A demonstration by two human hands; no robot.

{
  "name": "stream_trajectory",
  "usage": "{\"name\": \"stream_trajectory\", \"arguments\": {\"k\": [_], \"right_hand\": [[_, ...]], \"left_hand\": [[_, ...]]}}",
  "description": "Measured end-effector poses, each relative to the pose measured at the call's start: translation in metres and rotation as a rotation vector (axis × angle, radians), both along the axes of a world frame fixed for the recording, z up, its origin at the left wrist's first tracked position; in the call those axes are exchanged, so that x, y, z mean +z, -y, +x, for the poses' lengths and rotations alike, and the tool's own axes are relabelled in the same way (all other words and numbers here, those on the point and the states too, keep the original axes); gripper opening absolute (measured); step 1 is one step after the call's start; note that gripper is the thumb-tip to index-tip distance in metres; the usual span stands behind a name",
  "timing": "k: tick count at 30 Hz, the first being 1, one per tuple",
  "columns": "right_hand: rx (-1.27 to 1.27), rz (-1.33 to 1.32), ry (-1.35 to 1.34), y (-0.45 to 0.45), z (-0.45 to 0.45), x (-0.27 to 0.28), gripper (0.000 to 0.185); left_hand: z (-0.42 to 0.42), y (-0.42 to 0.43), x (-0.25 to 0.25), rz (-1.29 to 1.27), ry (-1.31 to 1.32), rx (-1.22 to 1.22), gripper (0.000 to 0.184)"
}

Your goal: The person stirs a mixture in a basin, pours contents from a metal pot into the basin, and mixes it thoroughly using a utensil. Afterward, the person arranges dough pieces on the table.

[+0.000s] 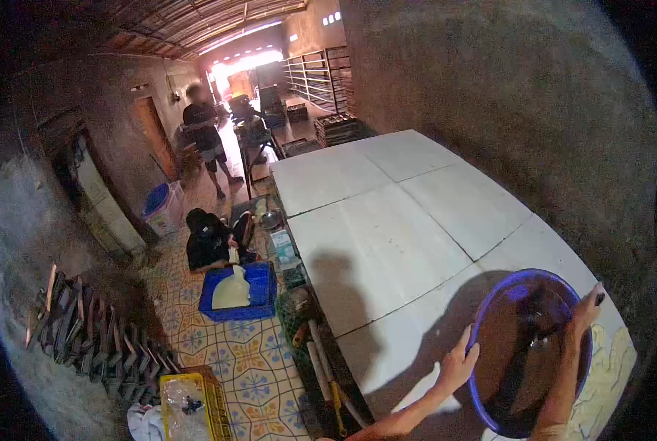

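Observation:
A large round tub (480,393) with a blue-purple rim and a dark inside is at the lower right, over the white tabletop (387,250). My left hand (457,361) grips the tub's left rim. Across from it, my right hand (587,307) is closed on the right rim, with its forearm crossing over the tub. A pale, creamy spread mass (613,364) lies on the table to the right of the tub. What the tub holds is too dark to make out.
A person (209,239) crouches by a blue crate (240,314) holding pale material. Another person (205,125) stands farther back. A yellow crate (214,404) sits at the lower left, near stacked dark pieces (97,331). Long-handled tools (327,375) lie along the table's left side.

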State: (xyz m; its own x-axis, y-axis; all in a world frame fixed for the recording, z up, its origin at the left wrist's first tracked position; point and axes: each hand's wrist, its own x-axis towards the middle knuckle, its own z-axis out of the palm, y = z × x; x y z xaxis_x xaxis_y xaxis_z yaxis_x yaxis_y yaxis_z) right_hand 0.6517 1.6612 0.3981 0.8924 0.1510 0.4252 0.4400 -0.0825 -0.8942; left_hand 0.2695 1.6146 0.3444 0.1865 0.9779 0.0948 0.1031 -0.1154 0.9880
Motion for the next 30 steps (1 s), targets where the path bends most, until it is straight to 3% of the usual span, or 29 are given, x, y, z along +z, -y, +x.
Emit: {"name": "stream_trajectory", "arguments": {"k": [1, 2, 5, 8, 10, 11, 13, 16, 18, 19, 21, 23, 24, 26, 28, 29, 30], "right_hand": [[0.364, 0.343, -0.147, -0.005, -0.072, 0.022, 0.032], [0.326, 0.284, -0.098, -0.015, -0.115, 0.024, 0.032], [0.528, 0.183, -0.110, 0.014, -0.186, -0.021, 0.023], [0.658, 0.065, -0.116, 0.100, -0.163, -0.093, 0.023], [0.542, 0.193, -0.230, 0.137, -0.123, -0.107, 0.030], [0.444, 0.293, -0.305, 0.147, -0.107, -0.101, 0.036], [0.116, 0.308, -0.364, 0.162, -0.085, -0.038, 0.040], [-0.322, -0.291, 0.427, 0.146, 0.016, -0.040, 0.035], [-0.283, -0.468, 0.496, 0.130, 0.042, -0.035, 0.034], [-0.135, -0.398, 0.340, 0.105, 0.038, -0.028, 0.033], [0.093, -0.227, 0.061, 0.054, 0.015, -0.015, 0.034], [0.298, -0.026, -0.169, 0.016, -0.043, -0.015, 0.041], [0.259, 0.139, -0.105, 0.008, -0.100, -0.014, 0.036], [0.327, 0.202, 0.077, 0.031, -0.177, -0.026, 0.028], [0.739, -0.075, 0.240, 0.093, -0.183, -0.057, 0.015], [0.945, -0.085, 0.228, 0.128, -0.178, -0.046, 0.012], [1.151, -0.104, 0.196, 0.161, -0.173, -0.035, 0.009]], "left_hand": [[-0.002, -0.002, 0.004, -0.028, -0.030, -0.006, 0.052], [-0.006, 0.001, 0.014, -0.076, 0.014, -0.019, 0.053], [-0.006, 0.002, 0.009, 0.011, -0.025, 0.012, 0.053], [-0.003, 0.004, 0.004, 0.021, -0.012, 0.005, 0.055], [0.002, -0.001, -0.007, 0.157, -0.015, 0.080, 0.056], [-0.002, -0.004, -0.003, 0.068, -0.033, -0.017, 0.057], [-0.005, 0.002, 0.008, -0.023, 0.002, -0.021, 0.056], [-0.003, -0.001, 0.004, 0.007, -0.022, -0.005, 0.056], [-0.001, 0.001, 0.001, 0.046, 0.031, 0.031, 0.055], [-0.006, 0.001, 0.011, -0.070, 0.052, -0.030, 0.053], [-0.004, 0.002, 0.006, 0.109, 0.054, 0.049, 0.053], [-0.005, 0.001, 0.005, 0.099, 0.053, 0.027, 0.054], [-0.005, 0.001, 0.006, 0.094, 0.056, 0.020, 0.055], [-0.004, 0.004, 0.005, 0.092, 0.023, 0.029, 0.056], [-0.012, 0.005, 0.019, 0.017, 0.042, -0.004, 0.057], [-0.003, -0.001, -0.003, 0.121, 0.011, 0.051, 0.056], [-0.007, 0.001, 0.007, 0.153, 0.031, 0.061, 0.055]]}}
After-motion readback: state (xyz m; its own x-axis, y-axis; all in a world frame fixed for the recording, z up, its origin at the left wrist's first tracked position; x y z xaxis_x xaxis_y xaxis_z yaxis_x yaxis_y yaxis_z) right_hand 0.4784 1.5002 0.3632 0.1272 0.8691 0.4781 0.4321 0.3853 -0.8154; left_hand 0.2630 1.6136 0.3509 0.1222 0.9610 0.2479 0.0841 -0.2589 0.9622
